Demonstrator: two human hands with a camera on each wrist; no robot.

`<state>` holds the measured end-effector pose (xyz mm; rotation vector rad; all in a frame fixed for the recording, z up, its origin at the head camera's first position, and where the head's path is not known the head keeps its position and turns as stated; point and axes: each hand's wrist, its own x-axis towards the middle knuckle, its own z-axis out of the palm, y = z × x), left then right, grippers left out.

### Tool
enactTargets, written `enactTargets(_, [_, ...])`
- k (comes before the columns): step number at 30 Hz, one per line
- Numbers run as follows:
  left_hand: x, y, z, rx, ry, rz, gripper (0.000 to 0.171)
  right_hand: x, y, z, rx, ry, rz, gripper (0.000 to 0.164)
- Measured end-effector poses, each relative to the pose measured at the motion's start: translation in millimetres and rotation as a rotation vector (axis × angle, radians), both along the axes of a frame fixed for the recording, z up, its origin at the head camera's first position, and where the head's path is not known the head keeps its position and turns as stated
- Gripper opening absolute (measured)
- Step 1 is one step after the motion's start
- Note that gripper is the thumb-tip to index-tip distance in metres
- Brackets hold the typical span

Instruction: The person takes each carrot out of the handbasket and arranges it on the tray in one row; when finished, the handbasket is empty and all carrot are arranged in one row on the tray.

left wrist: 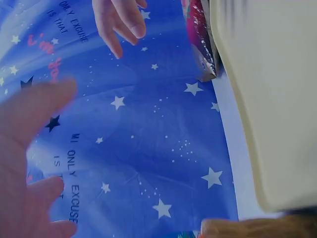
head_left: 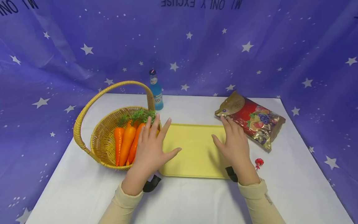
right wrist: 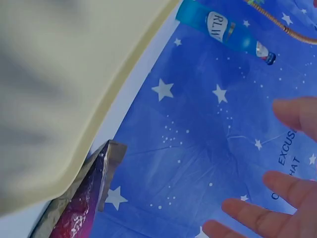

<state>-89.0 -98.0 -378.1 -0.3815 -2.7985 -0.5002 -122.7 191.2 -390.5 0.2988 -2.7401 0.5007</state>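
Note:
My left hand [head_left: 152,147], fingers spread, hovers over the right side of a wicker basket [head_left: 104,123] and the left edge of a yellow tray [head_left: 193,152]. Orange carrots [head_left: 127,143] with green tops lie in the basket, partly hidden by that hand. My right hand [head_left: 235,144] is held above the tray's right end, its fingers extended and holding nothing. Just beyond its fingertips lies a red and gold bag [head_left: 257,118] with fruit pictures. A small red wrapped lollipop [head_left: 259,161] rests on the table beside the right wrist.
Behind the basket stands a blue bottle [head_left: 157,93] with a dark cap. The basket's tall handle [head_left: 112,85] arches up. A white cloth covers the table [head_left: 193,199], and a purple star-patterned curtain [head_left: 201,49] encloses the back and sides.

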Motion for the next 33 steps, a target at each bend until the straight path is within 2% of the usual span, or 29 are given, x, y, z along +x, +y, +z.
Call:
enactTargets(4, [18.8,-20,-2.1,0.122,0.189,0.018,0.078,5.8,-6,0.5,-0.056,-0.001,0.013,0.064])
enactTargets(8, [41.5,-46,-13.1,0.233,0.358,0.064,0.053,12.1,-16,1.6,-0.089,-0.035,0.011,0.057])
enactTargets(11, [61.5,-64,-27.7,0.307,0.395,0.154,0.05,15.8,-22,0.7,-0.091,-0.068,0.013,0.055])
enactTargets(16, [90.1,-83,-53.9,0.411,0.42,0.329,0.064,19.8,-32,-1.0,-0.084,-0.087,0.037,0.055])
enactTargets(18, [97.8,-87,-62.3,0.461,0.396,0.379,0.067,21.3,-36,-1.7,-0.08,-0.085,0.049,0.055])
enactTargets(20, [101.9,-89,-68.6,0.535,0.326,0.423,0.072,21.4,-40,-2.0,-0.078,-0.09,0.062,0.055])
enactTargets(25, [104.9,-93,-72.2,0.726,0.03,0.526,0.091,21.6,-55,-3.9,-0.073,-0.135,0.088,0.056])
enactTargets(27, [104.3,-96,-70.2,0.756,-0.073,0.552,0.093,21.5,-62,-4.3,-0.066,-0.145,0.102,0.056])
enactTargets(29, [101.2,-98,-69.1,0.767,-0.14,0.56,0.096,20.4,-69,-4.6,-0.058,-0.145,0.116,0.055])
enactTargets(33, [93.4,-104,-69.6,0.782,-0.194,0.553,0.102,18.1,-81,-3.6,-0.048,-0.138,0.151,0.054])
